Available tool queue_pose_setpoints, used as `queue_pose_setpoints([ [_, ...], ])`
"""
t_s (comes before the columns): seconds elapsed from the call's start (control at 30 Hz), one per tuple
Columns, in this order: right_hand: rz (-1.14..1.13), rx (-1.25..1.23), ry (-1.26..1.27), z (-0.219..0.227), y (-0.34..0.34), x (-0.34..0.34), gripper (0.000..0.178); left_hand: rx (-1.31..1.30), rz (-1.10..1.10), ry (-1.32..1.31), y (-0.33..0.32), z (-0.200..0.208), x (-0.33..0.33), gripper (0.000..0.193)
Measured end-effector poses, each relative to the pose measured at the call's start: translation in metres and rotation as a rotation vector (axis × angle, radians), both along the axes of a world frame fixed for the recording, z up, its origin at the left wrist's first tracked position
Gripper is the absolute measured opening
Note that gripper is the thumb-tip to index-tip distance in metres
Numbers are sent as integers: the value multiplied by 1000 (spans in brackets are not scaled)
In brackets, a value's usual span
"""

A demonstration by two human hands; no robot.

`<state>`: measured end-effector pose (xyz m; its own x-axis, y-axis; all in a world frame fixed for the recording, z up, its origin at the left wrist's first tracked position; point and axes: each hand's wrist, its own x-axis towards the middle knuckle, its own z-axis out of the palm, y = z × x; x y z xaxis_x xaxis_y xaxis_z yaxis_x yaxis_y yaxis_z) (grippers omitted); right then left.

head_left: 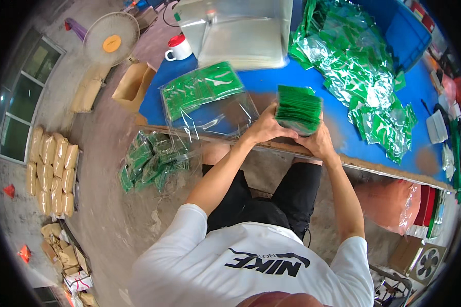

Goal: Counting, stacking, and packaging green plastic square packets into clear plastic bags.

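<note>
Between my two hands, just over the front edge of the blue table (261,82), is a thick stack of green packets (298,108). My left hand (268,125) closes on the stack's left and near side. Its right side is gripped by my right hand (318,140). To the left of the stack lies a large clear plastic bag (215,123), partly filled with rows of green packets (205,88); its near end hangs past the table edge. A big loose heap of green packets (361,66) in shiny wrap spreads over the table's right side.
A pile of clear bags (241,36) stands at the back beside a white mug (179,48) with a red lid. Filled bags of green packets (153,158) lie on the floor at left. Behind the heap is a blue bin (410,38); an orange sack (389,202) sits under the table.
</note>
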<state>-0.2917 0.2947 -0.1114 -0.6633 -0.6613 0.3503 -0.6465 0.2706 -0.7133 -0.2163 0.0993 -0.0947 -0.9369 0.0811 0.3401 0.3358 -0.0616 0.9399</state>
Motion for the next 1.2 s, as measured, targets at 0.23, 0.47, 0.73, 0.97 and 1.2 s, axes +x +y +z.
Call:
queue_pose_setpoints([
  [0.23, 11, 1, -36, 24, 12, 21, 95, -195, 198, -50, 11, 26, 26, 57],
  [0.47, 53, -112, -284, 39, 17, 32, 97, 54, 98, -160, 13, 42, 41, 70],
  [0.73, 70, -364, -788, 55, 11, 32, 97, 250, 452, -207, 26, 16, 37, 117],
  [0.97, -49, -750, -1245, 38, 0, 38, 72, 671, 237, -251, 65, 6, 30, 90],
  [1.2, -58, -587, -532, 26, 27, 5, 95, 496, 324, -130, 44, 1, 19, 74],
])
